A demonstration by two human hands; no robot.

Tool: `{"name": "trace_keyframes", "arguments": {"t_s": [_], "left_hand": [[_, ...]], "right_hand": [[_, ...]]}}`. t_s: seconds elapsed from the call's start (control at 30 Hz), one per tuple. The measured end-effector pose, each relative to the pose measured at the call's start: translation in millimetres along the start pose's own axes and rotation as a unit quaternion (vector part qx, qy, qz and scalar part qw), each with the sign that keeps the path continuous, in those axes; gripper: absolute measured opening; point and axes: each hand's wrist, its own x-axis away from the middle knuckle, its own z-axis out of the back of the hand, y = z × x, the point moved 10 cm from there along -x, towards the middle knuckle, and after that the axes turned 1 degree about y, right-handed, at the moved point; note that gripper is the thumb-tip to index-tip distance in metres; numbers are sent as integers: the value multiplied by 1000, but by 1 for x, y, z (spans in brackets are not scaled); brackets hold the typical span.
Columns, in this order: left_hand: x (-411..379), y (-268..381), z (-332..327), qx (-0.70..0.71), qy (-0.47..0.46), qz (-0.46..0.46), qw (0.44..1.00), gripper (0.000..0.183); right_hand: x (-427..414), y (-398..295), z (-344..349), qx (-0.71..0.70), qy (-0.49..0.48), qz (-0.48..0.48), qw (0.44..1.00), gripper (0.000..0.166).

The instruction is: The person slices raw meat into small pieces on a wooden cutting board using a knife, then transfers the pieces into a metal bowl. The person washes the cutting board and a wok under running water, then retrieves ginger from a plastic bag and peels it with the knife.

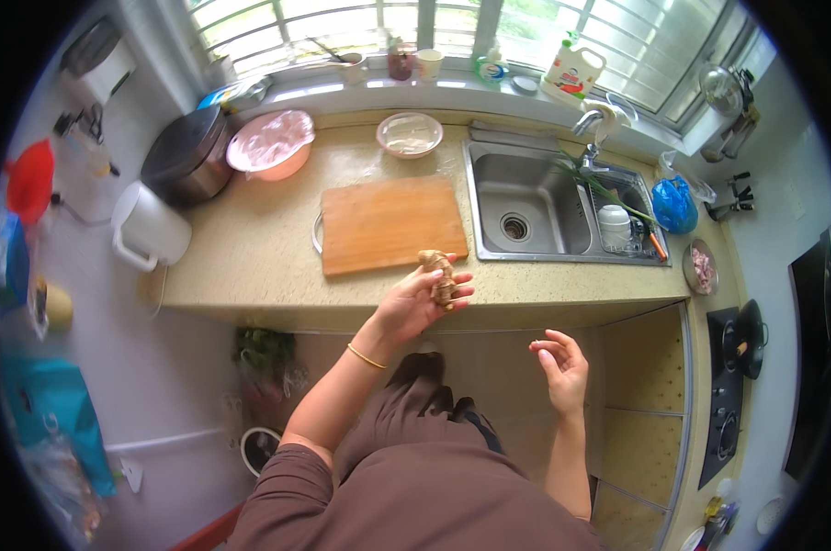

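Note:
My left hand [419, 296], palm up, holds a knobbly piece of ginger root [439, 278] just in front of the counter's edge. Behind it a wooden cutting board [391, 224] with a metal handle lies on the counter. My right hand [561, 368] is raised in the air to the right, its fingers curled loosely and the thumb near the fingertips; no object shows clearly in it. A stainless steel sink [525, 200] is set in the counter right of the board.
Along the counter [250, 275] stand a white pitcher [150, 227], a rice cooker [188, 155], a pink basin [270, 148] and a small bowl [410, 136]. Right of the sink are a blue bag [674, 204], a bowl of meat [702, 268] and a gas stove [722, 406] with a wok [751, 337].

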Motion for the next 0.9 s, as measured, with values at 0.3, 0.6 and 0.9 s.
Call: {"name": "trace_keyframes", "arguments": {"t_s": [0.3,0.6,0.9], "left_hand": [[-204,-23,-6,65,-60,97,991,42],[-377,-83,37,-16,67,184,981,14],[-473,-116,52,-53,221,189,955,19]], "right_hand": [[-132,11,98,57,86,-17,995,27],[-344,55,168,336,93,31,937,53],[-562,104,209,588,18,56,807,44]]}}
